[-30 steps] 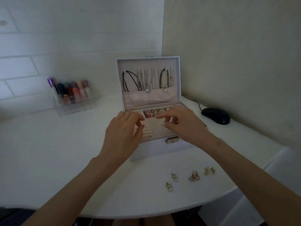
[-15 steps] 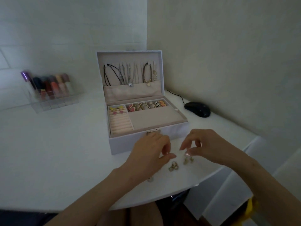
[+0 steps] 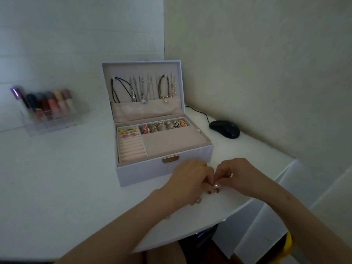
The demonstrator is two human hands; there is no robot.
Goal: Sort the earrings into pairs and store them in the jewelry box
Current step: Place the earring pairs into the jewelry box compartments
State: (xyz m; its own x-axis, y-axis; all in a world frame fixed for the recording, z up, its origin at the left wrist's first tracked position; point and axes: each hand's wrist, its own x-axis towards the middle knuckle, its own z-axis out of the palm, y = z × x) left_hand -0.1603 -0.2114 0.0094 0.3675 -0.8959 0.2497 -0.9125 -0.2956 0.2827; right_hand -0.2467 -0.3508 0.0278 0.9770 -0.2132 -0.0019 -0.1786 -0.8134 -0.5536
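Right hand (image 3: 240,176) fingers pinch the earring (image 3: 213,191); left hand (image 3: 190,180) fingers touch it, grip unclear.

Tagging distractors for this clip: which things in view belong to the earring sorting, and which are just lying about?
Job: loose earrings, stored earrings, jewelry box, left hand, right hand.
Lying about: necklaces, rings, mouse, clear rack of bottles.

Just near the open jewelry box (image 3: 144,173), the left hand (image 3: 190,180) and right hand (image 3: 241,176) meet, curled fingers (image 3: 216,186) over a gold earring (image 3: 213,191) on the white surface (image 3: 76,178). A second earring (image 3: 198,200) lies beside the left hand.
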